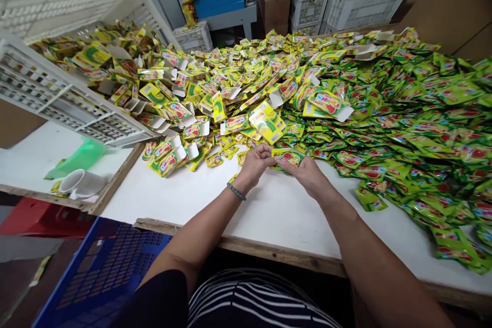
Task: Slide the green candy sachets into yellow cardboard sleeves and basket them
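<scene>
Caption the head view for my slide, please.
Left hand and right hand hold a small packet at a white table heaped with yellow boxes and green packets.

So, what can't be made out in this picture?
All in the head view:
Right hand: most fingertips, hidden behind the packet.
Packet: its underside, turned away from the camera.
Yellow boxes: fine print, too small to read.
Blue crate: cut off by the bottom edge, partly covered by the dark sleeve.
White crate: cut off by the left edge.
</scene>
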Demonstrator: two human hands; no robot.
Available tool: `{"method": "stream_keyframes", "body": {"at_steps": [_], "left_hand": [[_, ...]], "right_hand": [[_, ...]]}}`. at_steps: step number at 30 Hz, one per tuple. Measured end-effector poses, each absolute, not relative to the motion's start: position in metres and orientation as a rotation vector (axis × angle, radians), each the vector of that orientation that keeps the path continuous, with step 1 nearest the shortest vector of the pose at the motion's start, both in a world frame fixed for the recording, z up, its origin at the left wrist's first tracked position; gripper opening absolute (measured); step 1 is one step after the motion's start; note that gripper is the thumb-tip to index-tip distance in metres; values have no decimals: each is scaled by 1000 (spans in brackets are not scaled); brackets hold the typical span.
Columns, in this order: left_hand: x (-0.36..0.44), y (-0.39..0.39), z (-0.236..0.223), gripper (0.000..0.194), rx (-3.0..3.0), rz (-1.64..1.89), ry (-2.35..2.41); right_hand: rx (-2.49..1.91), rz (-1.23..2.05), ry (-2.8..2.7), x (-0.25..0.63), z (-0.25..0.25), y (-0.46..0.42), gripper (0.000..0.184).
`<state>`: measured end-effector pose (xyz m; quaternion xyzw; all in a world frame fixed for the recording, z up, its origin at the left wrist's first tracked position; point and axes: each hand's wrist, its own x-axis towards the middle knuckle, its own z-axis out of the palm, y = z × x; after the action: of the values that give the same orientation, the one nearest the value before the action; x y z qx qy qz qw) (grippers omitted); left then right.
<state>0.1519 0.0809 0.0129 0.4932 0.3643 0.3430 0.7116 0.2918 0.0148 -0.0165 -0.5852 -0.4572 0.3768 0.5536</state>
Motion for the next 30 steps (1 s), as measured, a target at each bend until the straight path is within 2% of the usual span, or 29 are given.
{"method": "stream_keyframes", "body": {"at_steps": [2, 4, 7, 10, 15, 20, 25, 30], "left_hand": [[153, 87, 18, 47, 1160, 696, 783], [155, 98, 27, 41, 1280, 650, 875], [165, 117, 40, 37, 1618, 734, 1296], [189, 130, 44, 56, 2030, 849, 1606], [218, 136, 30, 76, 2284, 581, 1724], [187, 137, 31, 65, 2187, 565, 1612], [135, 110, 27, 41, 1790, 727, 1316], [113, 68, 12, 46, 1426, 631, 923]], "right_hand": [[-1356, 938, -961, 292, -12, 14, 48], [-1429, 851, -863, 294, -6, 14, 46], [-1657, 636, -835, 297, 2, 13, 38], [-1731, 593, -881, 296, 5, 14, 34], [-1894, 521, -934, 299, 0, 17, 33], [-1944, 536, -950, 303, 5, 17, 36], [-1710, 587, -963, 298, 13, 13, 32], [-1552, 652, -1080, 295, 13, 12, 28]]}}
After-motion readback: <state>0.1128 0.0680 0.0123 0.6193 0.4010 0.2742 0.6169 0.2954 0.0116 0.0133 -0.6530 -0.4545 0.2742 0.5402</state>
